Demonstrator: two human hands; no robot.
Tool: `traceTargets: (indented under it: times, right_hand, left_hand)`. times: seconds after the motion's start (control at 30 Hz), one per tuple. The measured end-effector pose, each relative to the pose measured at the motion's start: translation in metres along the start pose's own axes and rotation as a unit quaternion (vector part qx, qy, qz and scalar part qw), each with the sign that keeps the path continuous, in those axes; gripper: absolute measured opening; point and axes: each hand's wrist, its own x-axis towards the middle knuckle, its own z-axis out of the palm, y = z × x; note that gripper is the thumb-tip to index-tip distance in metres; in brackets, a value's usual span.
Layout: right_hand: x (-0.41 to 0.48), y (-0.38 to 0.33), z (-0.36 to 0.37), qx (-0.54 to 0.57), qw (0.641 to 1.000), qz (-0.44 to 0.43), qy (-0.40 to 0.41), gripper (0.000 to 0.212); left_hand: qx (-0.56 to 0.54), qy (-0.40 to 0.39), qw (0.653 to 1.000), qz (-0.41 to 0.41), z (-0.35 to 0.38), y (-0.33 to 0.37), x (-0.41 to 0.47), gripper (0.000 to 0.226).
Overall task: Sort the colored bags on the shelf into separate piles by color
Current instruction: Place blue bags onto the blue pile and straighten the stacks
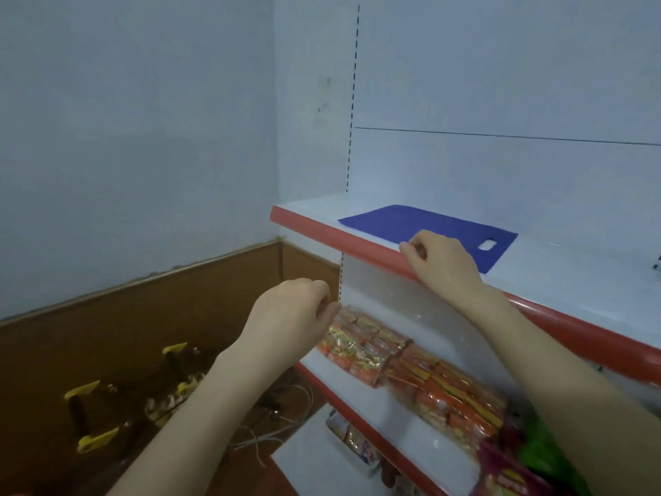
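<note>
A blue bag [411, 223] with a cut-out handle lies flat on the top shelf [558, 270], near its red front edge. A translucent white bag [386, 302] hangs in front of the shelf and veils the lower shelf. My left hand [293, 316] pinches the white bag's upper left edge, below the top shelf. My right hand [440, 263] pinches its upper right edge at the red shelf lip, with the knuckles just over the blue bag's near edge. A bit of green bag [536, 452] shows at the lower right, partly hidden by my right forearm.
Orange and gold snack packs [429, 381] fill the lower shelf behind the white bag. More packets [508, 474] sit at the bottom right. On the floor at left lie yellow-tipped tools [93, 413] and loose string [272, 434]. A wall with wooden panelling closes the left side.
</note>
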Motion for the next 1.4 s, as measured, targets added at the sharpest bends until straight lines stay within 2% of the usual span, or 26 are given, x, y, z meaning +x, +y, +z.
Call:
traceTargets:
  times: [0.2,0.4,0.53,0.7,0.83,0.9,1.1,1.4]
  right_hand:
    - [0.046,0.041,0.0,-0.07,0.991,0.105,0.051,0.03]
    - [0.083,0.079,-0.004,-0.132,0.972,0.179,0.07,0.028]
    - [0.099,0.098,-0.01,-0.17,0.957,0.229,0.061,0.033]
    - [0.11,0.119,-0.019,-0.211,0.92,0.33,-0.009,0.035]
    - [0.109,0.126,-0.017,-0.22,0.891,0.393,-0.061,0.04]
    - [0.111,0.124,-0.017,-0.209,0.885,0.41,-0.074,0.042]
    - [0.126,0.111,-0.012,-0.152,0.868,0.457,-0.12,0.037]
    - [0.125,0.11,-0.009,-0.142,0.859,0.48,-0.109,0.04]
  left_hand:
    - [-0.04,0.016,0.995,0.094,0.04,-0.019,0.074,0.024]
    - [-0.039,0.042,0.988,0.147,0.071,-0.03,0.146,0.027]
    - [-0.049,0.05,0.986,0.149,0.08,-0.04,0.191,0.024]
    - [0.007,-0.01,0.994,0.11,0.089,-0.051,0.242,0.024]
    - [0.087,-0.082,0.991,0.064,0.098,-0.061,0.273,0.031]
    - [0.096,-0.115,0.988,0.039,0.102,-0.065,0.283,0.042]
    - [0.059,-0.175,0.982,0.043,0.106,-0.07,0.303,0.046]
    - [-0.028,-0.207,0.976,0.068,0.11,-0.074,0.314,0.043]
